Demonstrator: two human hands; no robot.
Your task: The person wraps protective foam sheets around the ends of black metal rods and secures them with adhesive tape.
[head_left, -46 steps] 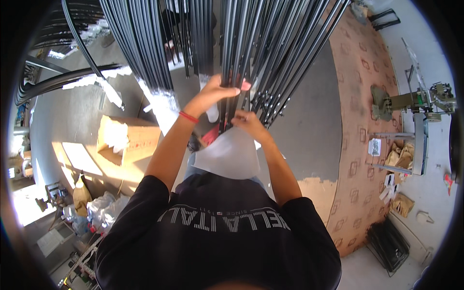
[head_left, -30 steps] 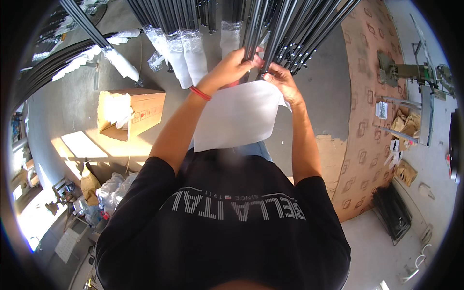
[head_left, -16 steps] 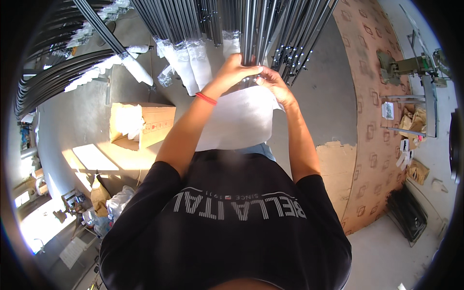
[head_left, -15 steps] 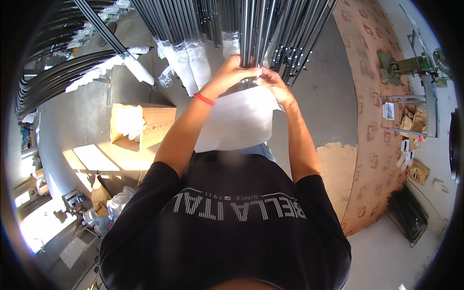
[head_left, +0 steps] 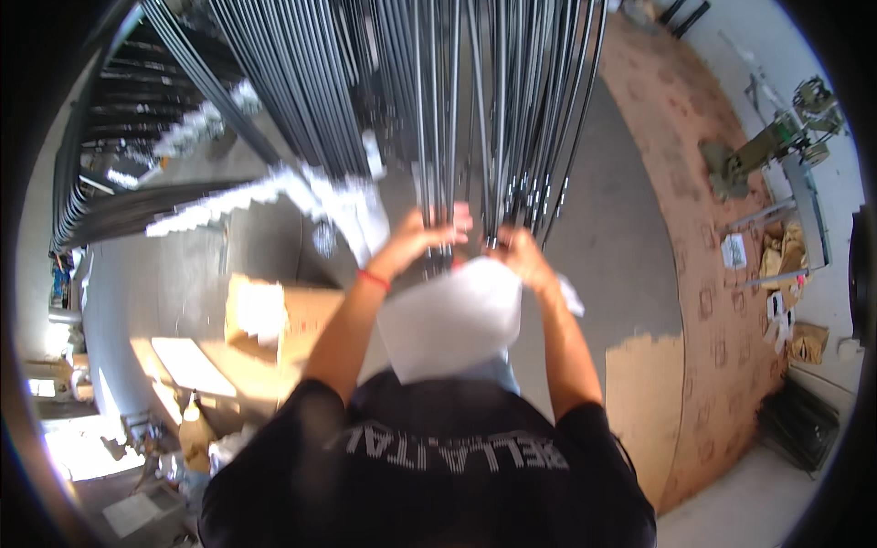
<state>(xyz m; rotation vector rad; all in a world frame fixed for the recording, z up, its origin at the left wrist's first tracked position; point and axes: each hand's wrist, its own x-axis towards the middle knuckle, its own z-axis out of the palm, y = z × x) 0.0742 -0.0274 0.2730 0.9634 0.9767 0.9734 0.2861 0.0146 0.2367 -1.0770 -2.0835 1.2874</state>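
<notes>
My left hand (head_left: 418, 239), with a red band at the wrist, is curled round the lower ends of several thin black rods (head_left: 438, 137), its fingers passing behind them. Beside it, my right hand (head_left: 523, 256) is closed at the ends of another group of black rods (head_left: 501, 119) and the upper edge of a white sheet. That white sheet (head_left: 457, 320), thin and soft like packing foam, hangs in front of my body below both hands. Motion blur hides the exact grip of my right fingers.
More black rods (head_left: 283, 82) stand to the left, white wrapping (head_left: 352, 215) round their lower ends. Curved black bars (head_left: 137, 205) lie on a rack farther left. An open cardboard box (head_left: 306, 320) sits on the floor. Brown patterned sheeting (head_left: 722, 365) runs along the right, near a green machine (head_left: 758, 151).
The hands and sheet now appear lower in the picture as the view has shifted. My hands have moved apart, and the rods between them have split into two groups.
</notes>
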